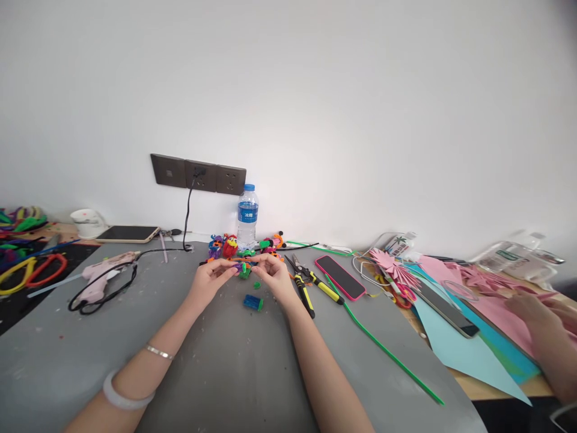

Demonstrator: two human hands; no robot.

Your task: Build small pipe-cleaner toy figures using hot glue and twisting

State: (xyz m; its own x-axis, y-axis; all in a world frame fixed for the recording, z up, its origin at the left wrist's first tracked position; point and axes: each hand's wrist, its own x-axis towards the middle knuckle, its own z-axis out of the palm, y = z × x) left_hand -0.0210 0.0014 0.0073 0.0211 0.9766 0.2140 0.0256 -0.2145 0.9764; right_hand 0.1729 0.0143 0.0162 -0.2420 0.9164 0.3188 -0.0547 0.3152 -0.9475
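Note:
My left hand [214, 279] and my right hand [274, 275] meet over the grey mat [216, 373], fingertips pinched on a small purple and green pipe-cleaner piece [243, 268]. The fingers hide part of it. Just behind them stand several colourful pipe-cleaner figures, among them a red and yellow one [230, 245]. Below the fingers lie a green scrap [256, 285] and a small blue block with a green end [253, 302]. Black and yellow pliers [303, 291] rest beside my right hand. A long green pipe cleaner [383, 347] stretches toward the right edge of the mat.
A water bottle [247, 219] stands against the wall. Leftward are a corded glue gun [97, 279], a phone [128, 234] and orange-handled scissors [47, 270]. To the right are a pink-cased phone [340, 278], coloured paper [460, 346] and another person's hand [536, 325].

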